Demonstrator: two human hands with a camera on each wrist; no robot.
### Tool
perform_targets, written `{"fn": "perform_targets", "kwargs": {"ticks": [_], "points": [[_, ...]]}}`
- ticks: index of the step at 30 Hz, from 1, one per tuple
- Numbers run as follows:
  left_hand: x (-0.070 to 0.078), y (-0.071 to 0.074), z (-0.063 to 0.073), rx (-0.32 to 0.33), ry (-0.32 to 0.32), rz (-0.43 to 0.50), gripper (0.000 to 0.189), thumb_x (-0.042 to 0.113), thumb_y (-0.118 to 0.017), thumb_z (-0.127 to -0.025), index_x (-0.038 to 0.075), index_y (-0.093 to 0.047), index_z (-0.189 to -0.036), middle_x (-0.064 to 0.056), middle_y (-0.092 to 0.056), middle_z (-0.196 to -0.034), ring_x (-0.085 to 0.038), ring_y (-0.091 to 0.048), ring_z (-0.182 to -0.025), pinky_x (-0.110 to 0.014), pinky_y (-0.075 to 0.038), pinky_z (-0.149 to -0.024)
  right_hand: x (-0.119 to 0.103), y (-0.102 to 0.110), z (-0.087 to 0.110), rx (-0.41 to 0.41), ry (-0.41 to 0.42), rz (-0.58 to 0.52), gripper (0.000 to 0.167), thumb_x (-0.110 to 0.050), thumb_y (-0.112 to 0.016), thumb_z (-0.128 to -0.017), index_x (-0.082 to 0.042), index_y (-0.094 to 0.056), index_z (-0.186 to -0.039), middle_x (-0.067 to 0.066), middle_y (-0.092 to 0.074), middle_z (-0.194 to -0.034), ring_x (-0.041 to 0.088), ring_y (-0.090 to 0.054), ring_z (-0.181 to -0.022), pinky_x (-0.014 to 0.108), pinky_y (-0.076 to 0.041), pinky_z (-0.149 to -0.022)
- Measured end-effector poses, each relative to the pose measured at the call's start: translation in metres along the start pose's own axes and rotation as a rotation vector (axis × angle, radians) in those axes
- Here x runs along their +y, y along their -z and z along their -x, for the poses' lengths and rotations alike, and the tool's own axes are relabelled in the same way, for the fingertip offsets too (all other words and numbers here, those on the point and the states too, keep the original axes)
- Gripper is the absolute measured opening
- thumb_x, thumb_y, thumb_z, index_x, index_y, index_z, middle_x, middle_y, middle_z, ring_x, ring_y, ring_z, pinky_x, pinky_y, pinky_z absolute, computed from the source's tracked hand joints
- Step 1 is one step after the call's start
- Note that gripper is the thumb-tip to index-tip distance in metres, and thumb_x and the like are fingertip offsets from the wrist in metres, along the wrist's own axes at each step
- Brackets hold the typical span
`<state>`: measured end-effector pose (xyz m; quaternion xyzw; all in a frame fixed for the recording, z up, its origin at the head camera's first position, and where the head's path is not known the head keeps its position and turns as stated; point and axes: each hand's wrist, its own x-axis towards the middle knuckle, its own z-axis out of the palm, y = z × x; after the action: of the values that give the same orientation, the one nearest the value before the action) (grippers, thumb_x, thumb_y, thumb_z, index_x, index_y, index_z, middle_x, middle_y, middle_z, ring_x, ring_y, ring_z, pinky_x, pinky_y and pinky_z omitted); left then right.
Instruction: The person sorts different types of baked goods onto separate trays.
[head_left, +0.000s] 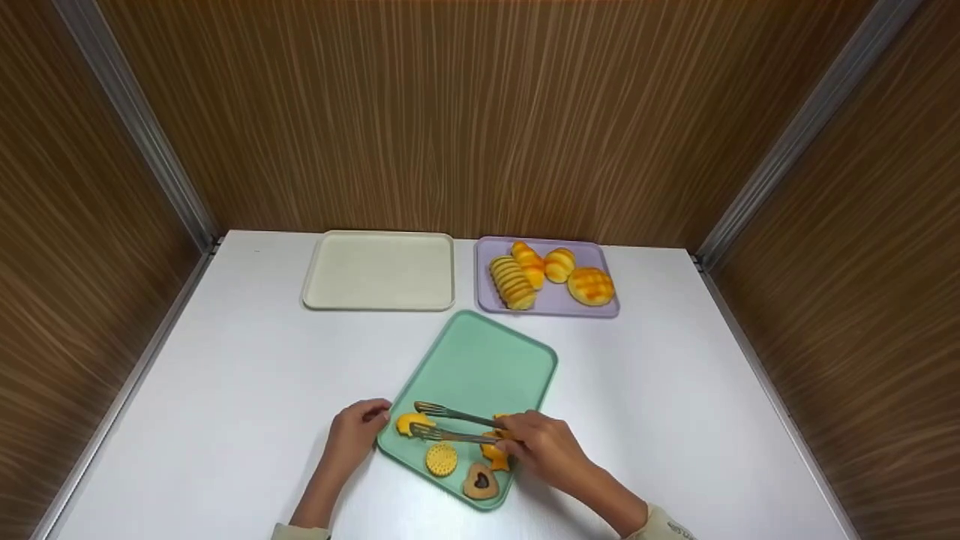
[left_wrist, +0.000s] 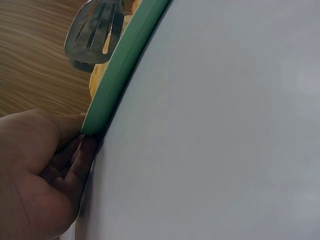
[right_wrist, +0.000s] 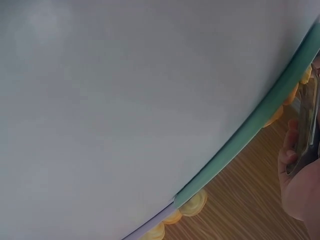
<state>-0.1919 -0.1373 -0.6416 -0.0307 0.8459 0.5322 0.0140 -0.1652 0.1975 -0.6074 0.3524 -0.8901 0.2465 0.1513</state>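
Note:
My left hand (head_left: 352, 436) pinches the left edge of the green tray (head_left: 480, 367); in the left wrist view its thumb lies over the rim and fingers under it. In my right hand (head_left: 546, 446) is a pair of metal tongs (head_left: 439, 410), their slotted heads spread apart and pointing left. One head reaches over a yellow pastry (head_left: 409, 422) near the tray's left edge. Close by lie a round yellow cookie (head_left: 442, 459) and a heart-shaped cookie (head_left: 481, 484) with a dark centre. Orange-yellow pieces (head_left: 496, 457) are partly hidden under the right hand and tongs.
Behind the green tray, a cream tray (head_left: 379, 270) stands at left and a purple tray (head_left: 555, 304) at right. The purple one bears several toy breads, among them a striped loaf (head_left: 512, 283) and a round bun (head_left: 591, 286). Wood-grain walls (head_left: 450, 112) enclose the white table (head_left: 225, 390).

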Motion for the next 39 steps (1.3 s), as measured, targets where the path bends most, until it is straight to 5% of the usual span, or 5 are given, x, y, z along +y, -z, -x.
{"fn": "perform_targets", "kwargs": {"ticks": [11,27,39], "points": [[-0.001,0.001,0.001,0.007,-0.019,0.004,0.02,0.01,-0.066,-0.096,0.006,-0.074,-0.113,-0.007,-0.073,-0.105,-0.018,-0.065,-0.096,-0.035,-0.052,-0.085,-0.006,-0.001,-0.007,-0.101,-0.028,0.058,0.033,-0.034,-0.07,-0.094,-0.014,-0.069,-0.121,-0.001,-0.076,-0.109,0.011,-0.067,-0.089,0.028,-0.056,-0.072],[-0.003,0.001,0.0,0.0,-0.017,0.02,0.02,0.009,-0.067,-0.095,0.006,-0.074,-0.114,-0.007,-0.073,-0.103,-0.018,-0.064,-0.096,-0.034,-0.051,-0.086,-0.003,-0.009,-0.005,0.025,0.089,0.077,0.029,-0.025,-0.077,-0.089,-0.01,-0.073,-0.113,0.0,-0.076,-0.105,0.009,-0.065,-0.078,0.022,-0.053,-0.064],[-0.001,0.0,-0.001,-0.002,0.022,0.002,0.021,0.01,-0.066,-0.096,0.006,-0.073,-0.115,-0.007,-0.072,-0.105,-0.018,-0.064,-0.097,-0.036,-0.051,-0.087,0.002,-0.004,-0.005,0.046,-0.022,-0.038,0.027,-0.026,-0.076,-0.09,-0.013,-0.074,-0.113,-0.001,-0.077,-0.103,0.009,-0.066,-0.082,0.026,-0.055,-0.069]]}}
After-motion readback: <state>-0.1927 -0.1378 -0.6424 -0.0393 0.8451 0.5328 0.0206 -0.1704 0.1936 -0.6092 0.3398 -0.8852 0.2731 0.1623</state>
